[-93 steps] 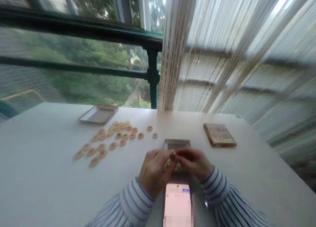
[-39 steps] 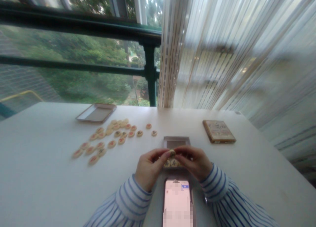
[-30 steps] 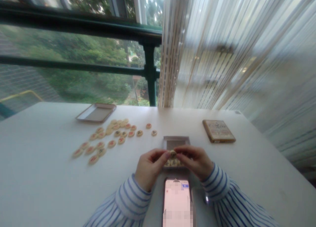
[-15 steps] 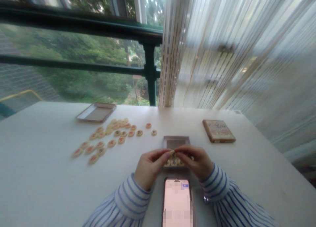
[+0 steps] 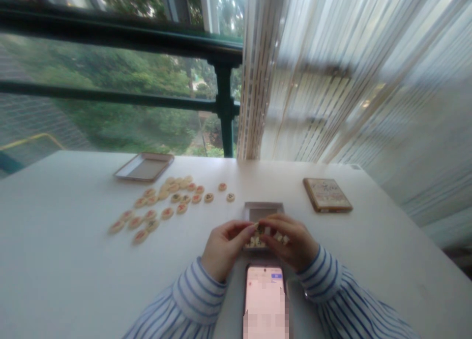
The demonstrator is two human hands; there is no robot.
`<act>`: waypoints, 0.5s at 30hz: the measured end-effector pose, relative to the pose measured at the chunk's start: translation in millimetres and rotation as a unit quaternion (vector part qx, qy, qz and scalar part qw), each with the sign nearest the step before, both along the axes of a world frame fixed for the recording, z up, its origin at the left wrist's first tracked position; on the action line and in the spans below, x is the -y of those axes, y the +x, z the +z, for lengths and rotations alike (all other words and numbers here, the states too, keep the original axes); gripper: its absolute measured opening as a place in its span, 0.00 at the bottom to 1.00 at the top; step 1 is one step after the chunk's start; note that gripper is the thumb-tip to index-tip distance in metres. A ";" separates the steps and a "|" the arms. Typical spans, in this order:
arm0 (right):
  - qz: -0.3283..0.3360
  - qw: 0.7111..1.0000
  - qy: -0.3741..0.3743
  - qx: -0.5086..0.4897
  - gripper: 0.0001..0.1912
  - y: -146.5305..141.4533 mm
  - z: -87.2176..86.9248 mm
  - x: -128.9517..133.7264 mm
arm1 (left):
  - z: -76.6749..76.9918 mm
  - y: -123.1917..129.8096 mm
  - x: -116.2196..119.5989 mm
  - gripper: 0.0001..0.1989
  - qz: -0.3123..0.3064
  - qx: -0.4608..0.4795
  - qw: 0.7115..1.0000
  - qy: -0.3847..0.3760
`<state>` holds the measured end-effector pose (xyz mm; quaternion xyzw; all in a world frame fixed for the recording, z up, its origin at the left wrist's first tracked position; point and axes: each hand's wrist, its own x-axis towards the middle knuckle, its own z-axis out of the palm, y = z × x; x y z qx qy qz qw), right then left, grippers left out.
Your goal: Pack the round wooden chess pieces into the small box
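Note:
Above a small open box, my left hand pinches a round, pale xiangqi piece between thumb and fingers. My right hand is closed on the same piece from the other side, its thumb and forefinger at the piece's edge. Several more pieces with dark characters lie in the near part of the box, partly covered by my fingers. Its far part shows a bare grey bottom.
Several loose xiangqi pieces with red or dark characters are scattered to the left. Behind them lies an open, shallow box lid. A flat brown box sits at right. Close to me is a lit phone. A railing and a string curtain border the white table.
My right hand's fingers have shifted slightly about the held piece, with the thumb a little lower. My left hand and the things on the table stay nearly as they were.

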<state>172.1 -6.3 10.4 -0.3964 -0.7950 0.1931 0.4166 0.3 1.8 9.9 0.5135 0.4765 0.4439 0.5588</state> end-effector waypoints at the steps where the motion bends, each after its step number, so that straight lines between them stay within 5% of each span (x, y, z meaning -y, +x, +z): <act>1: 0.000 1.000 0.002 0.004 0.15 -0.1 0.8 0.5 | 0.2 0.2 0.0 0.14 -0.002 0.003 1.000 -0.001; 15: -0.021 0.993 0.030 0.109 0.12 -0.6 11.9 -1.9 | -7.2 0.2 -1.2 0.12 0.001 0.010 1.000 0.008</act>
